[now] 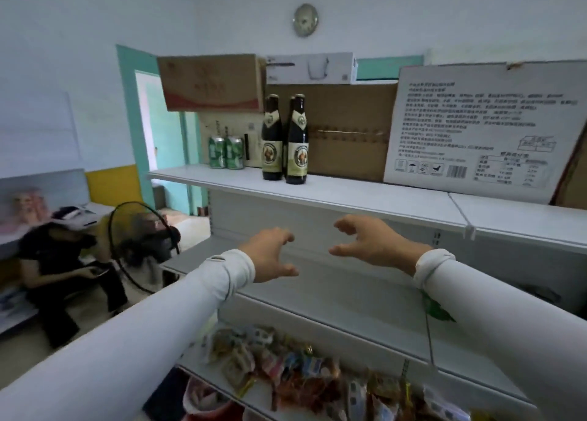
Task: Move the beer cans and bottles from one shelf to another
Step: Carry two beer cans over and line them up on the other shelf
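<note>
Two dark beer bottles [297,141] with cream labels stand upright side by side on the white top shelf [349,195]. Left of them, further back, stand two green beer cans [226,152]. My left hand [270,255] and my right hand [368,241] are both raised in front of the shelf below the bottles, facing each other with fingers loosely spread, and neither holds anything. Both hands are well below the bottles and touch nothing. The middle shelf [333,287] lies behind my hands.
Cardboard boxes [212,82] and a white printed carton [476,128] stand at the back of the top shelf. Snack packets [286,366] fill the lowest shelf. A seated person [63,262] and a floor fan [143,246] are at the left.
</note>
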A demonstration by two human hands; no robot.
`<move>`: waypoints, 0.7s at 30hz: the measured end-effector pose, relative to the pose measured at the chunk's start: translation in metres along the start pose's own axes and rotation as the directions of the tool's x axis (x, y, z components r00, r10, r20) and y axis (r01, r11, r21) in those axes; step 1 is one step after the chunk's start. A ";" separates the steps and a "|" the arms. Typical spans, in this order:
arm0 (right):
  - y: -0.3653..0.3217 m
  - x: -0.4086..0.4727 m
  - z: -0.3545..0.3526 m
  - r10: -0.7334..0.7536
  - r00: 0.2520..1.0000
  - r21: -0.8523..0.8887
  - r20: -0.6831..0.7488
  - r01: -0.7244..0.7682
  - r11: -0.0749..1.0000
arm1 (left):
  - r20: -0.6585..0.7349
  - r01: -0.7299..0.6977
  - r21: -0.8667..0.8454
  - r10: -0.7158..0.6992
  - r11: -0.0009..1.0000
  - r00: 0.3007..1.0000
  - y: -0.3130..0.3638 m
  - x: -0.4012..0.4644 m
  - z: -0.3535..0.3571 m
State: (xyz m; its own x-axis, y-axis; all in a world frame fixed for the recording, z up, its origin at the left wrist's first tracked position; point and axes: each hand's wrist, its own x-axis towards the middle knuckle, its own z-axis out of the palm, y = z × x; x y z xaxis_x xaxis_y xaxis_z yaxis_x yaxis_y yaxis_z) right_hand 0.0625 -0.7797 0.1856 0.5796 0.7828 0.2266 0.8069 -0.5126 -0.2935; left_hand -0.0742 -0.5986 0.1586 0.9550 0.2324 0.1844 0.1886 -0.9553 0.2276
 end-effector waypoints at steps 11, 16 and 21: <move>-0.188 0.149 0.030 -0.182 0.979 -0.038 -0.089 0.179 0.983 | -0.166 0.051 0.099 -0.034 0.994 0.985 -0.220 -0.030 -0.123; -0.212 0.211 0.035 -0.182 0.978 -0.087 -0.098 0.173 0.981 | -0.197 0.028 0.105 -0.006 0.994 0.980 -0.272 0.009 -0.147; -0.209 0.287 0.040 -0.164 0.978 -0.156 -0.128 0.144 0.977 | -0.210 -0.006 0.126 0.033 0.992 0.977 -0.317 0.068 -0.156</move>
State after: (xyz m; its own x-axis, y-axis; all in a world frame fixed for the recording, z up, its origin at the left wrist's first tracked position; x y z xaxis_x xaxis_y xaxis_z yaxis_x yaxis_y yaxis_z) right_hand 0.0561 -0.4336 0.2747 0.4489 0.8047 0.3885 0.8896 -0.4435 -0.1093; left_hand -0.1051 -0.2514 0.2484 0.8913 0.2341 0.3883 0.2100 -0.9721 0.1041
